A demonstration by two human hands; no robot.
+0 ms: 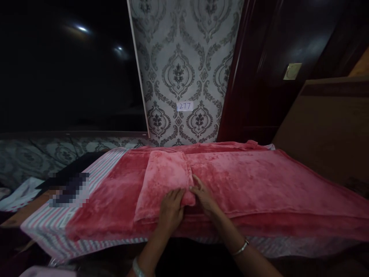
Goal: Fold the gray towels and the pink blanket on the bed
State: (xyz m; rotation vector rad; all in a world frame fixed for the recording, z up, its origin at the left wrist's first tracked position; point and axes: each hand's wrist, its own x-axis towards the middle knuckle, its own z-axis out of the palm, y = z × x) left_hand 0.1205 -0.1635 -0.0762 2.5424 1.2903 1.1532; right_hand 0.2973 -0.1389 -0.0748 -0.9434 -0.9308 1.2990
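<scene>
A pinkish-red plush blanket (245,181) lies spread over a striped cloth, folded lengthwise in layers. On its left part rests a thick folded section (165,173), roughly rectangular, with its right edge near the middle of the view. My left hand (171,209) lies on the near part of this section, fingers laid flat over the plush. At the section's right edge, my right hand (204,197) touches the fabric with thumb and fingers apart. The undersides of both hands are hidden.
The striped cloth (47,231) covers the table and hangs over its front. A large dark screen (69,73) stands behind on the left. Patterned wallpaper (178,50) bears a paper label (185,106) reading 277. A brown cardboard panel (328,134) leans at the right.
</scene>
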